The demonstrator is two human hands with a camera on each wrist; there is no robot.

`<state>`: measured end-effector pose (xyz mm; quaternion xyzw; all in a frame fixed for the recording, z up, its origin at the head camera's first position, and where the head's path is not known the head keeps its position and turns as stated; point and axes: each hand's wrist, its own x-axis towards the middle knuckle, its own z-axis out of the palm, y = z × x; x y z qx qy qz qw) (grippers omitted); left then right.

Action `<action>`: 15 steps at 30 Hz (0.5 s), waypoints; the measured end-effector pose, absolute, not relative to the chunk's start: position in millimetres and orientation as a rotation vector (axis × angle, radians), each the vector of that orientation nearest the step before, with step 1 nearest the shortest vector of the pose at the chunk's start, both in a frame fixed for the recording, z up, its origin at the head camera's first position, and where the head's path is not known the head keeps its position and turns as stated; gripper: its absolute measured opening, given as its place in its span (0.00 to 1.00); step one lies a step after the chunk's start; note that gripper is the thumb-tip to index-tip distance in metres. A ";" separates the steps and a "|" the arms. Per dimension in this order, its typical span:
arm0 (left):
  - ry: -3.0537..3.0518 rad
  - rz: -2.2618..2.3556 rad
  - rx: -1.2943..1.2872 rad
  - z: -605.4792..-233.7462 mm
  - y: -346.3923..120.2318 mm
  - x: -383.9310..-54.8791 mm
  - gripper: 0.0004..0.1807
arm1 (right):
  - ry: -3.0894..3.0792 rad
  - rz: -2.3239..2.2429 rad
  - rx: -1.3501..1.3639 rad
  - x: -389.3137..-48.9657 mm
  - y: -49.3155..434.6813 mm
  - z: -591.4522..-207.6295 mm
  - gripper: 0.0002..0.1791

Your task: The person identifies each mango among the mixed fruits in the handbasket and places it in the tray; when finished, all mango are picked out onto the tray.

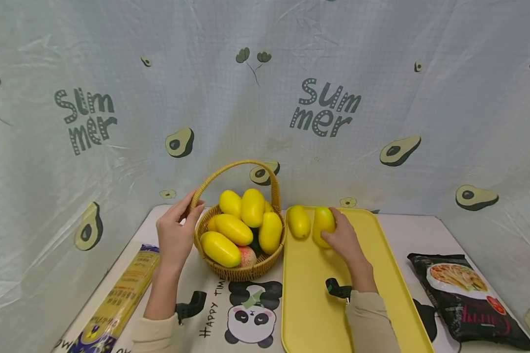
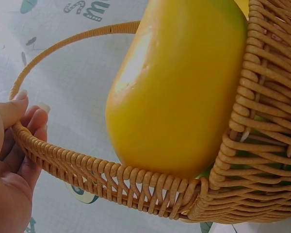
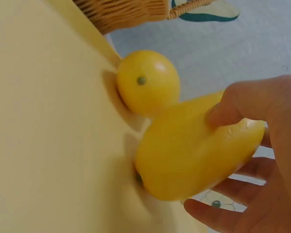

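One mango (image 1: 323, 227) was grasped by the right hand (image 1: 343, 236), long axis tilted, just right of another mango (image 1: 299, 221); left hand (image 1: 176, 230) held basket handle (image 1: 247, 162).

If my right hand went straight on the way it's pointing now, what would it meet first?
Past the yellow fruit your right hand grips, probably the second yellow fruit, just left of it on the tray. Depth is unclear, so it might narrowly pass it.
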<state>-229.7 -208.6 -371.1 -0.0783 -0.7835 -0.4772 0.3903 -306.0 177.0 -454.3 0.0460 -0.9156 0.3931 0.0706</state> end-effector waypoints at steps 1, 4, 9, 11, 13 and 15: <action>-1.988 -1.211 -0.200 -370.6 -208.6 -229.3 0.20 | -2.745 1.193 0.125 -306.6 176.8 -455.9 0.44; -1.985 -1.210 -0.201 -369.2 -208.6 -228.4 0.20 | -2.691 1.249 0.078 -308.2 175.3 -459.1 0.44; -1.995 -1.220 -0.186 -369.9 -208.1 -227.4 0.20 | -2.550 1.393 -0.006 -312.1 172.6 -469.4 0.42; -1.998 -1.223 -0.184 -370.7 -207.7 -227.4 0.20 | -2.486 1.455 -0.046 -314.5 171.5 -476.5 0.40; -1.999 -1.223 -0.184 -371.5 -207.3 -227.5 0.20 | -2.432 1.502 -0.070 -317.2 170.4 -483.8 0.38; -1.996 -1.224 -0.184 -372.3 -206.8 -227.6 0.20 | -2.401 1.524 -0.087 -319.1 169.2 -489.5 0.36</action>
